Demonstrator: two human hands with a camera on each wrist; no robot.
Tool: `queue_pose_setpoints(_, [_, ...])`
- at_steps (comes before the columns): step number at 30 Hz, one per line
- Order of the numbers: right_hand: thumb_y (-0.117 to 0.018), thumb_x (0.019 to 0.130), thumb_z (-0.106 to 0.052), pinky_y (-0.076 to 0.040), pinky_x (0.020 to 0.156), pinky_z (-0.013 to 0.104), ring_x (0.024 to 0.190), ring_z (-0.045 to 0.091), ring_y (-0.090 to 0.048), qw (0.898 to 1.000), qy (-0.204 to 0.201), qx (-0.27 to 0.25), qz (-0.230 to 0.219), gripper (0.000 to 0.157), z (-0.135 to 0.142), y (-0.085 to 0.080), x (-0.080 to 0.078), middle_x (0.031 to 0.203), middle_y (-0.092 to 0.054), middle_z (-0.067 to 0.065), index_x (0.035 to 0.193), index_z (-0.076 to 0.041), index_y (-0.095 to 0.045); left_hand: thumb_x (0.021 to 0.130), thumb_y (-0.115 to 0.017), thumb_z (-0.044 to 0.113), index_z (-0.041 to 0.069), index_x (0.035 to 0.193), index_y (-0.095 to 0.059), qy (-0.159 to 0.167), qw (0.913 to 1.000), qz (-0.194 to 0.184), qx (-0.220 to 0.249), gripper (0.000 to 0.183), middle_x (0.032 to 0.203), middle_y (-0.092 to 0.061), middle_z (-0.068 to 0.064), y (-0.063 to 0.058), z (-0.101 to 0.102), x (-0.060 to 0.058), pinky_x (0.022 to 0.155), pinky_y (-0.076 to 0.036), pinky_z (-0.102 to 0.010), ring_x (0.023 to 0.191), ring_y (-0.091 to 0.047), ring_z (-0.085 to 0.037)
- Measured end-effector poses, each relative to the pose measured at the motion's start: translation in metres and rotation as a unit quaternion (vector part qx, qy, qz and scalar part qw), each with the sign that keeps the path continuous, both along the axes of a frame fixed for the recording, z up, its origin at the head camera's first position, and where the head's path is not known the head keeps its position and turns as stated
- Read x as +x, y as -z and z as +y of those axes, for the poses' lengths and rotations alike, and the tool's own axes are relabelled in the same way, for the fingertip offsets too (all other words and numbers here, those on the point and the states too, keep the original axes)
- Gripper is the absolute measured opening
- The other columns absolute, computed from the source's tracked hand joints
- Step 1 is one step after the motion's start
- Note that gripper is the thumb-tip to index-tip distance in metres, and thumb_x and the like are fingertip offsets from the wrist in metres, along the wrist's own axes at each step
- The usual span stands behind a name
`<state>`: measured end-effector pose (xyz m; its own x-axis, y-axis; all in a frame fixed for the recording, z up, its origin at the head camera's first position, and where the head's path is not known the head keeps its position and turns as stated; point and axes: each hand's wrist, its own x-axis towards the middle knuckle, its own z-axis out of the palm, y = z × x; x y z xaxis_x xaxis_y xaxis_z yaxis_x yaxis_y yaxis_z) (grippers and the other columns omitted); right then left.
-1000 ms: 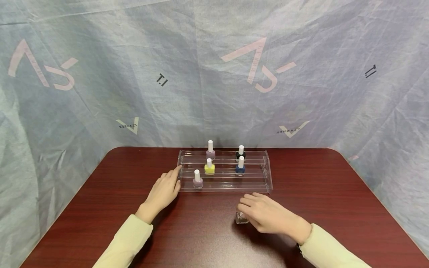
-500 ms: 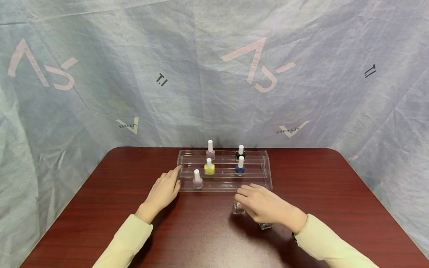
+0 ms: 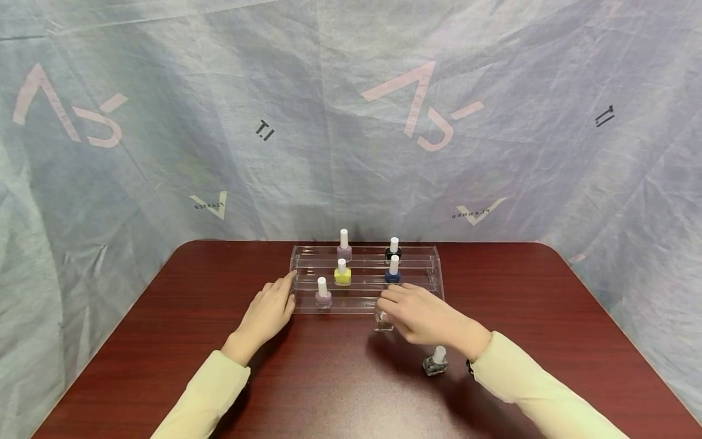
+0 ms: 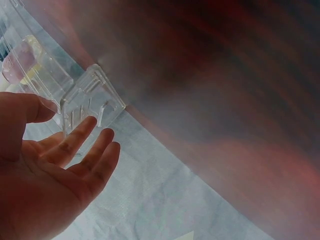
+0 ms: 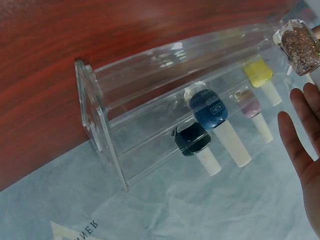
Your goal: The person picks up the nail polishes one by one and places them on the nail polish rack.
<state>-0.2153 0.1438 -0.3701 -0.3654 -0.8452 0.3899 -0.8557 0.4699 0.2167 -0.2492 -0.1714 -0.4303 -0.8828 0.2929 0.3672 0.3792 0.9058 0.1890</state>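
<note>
My right hand [image 3: 425,314] grips a nail polish bottle [image 5: 301,49] filled with brown-copper glitter, just in front of a clear acrylic rack [image 3: 367,303]. Straight fingers of my left hand [image 3: 265,311] rest at the rack's left end; the left wrist view shows them beside the clear end panel [image 4: 92,100]. Standing on the rack are a mauve bottle [image 3: 323,299] low on the left, a yellow bottle [image 3: 342,277] and a blue bottle [image 3: 392,276] in the middle, and another mauve bottle [image 3: 344,252] and a black bottle [image 3: 393,253] at the top.
A dark glitter nail polish bottle [image 3: 435,364] with a white cap stands on the reddish wooden table [image 3: 307,384], below my right forearm. Grey printed cloth [image 3: 329,152] hangs behind the table and at its sides.
My right hand has carried the glitter bottle forward and slightly left, up to the rack's front. The dark glitter bottle behind it has come into view. My left hand stays still.
</note>
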Motion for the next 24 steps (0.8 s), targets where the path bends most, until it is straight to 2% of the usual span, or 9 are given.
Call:
queue_pose_setpoints(17, [-0.058, 0.084, -0.014, -0.045, 0.069, 0.027, 0.075, 0.011, -0.048, 1.0, 0.015, 0.005, -0.003, 0.006, -0.01, -0.007, -0.02, 0.077, -0.049, -0.007, 0.082, -0.015, -0.052, 0.088, -0.053, 0.016, 0.007, 0.137, -0.039, -0.001, 1.0, 0.0, 0.002, 0.052, 0.118, -0.059, -0.013, 0.0, 0.0, 0.0, 0.079, -0.046, -0.047, 0.102, -0.056, -0.034])
queue_pose_setpoints(24, [-0.057, 0.083, -0.014, -0.047, 0.073, 0.029, 0.081, 0.012, -0.052, 1.0, 0.026, 0.013, -0.006, 0.004, -0.015, -0.009, -0.027, 0.082, -0.053, -0.006, 0.086, -0.015, -0.055, 0.089, -0.053, 0.016, 0.008, 0.137, -0.039, 0.001, 1.0, 0.004, 0.003, 0.052, 0.117, -0.06, -0.013, 0.0, 0.0, 0.001, 0.078, -0.046, -0.046, 0.102, -0.056, -0.033])
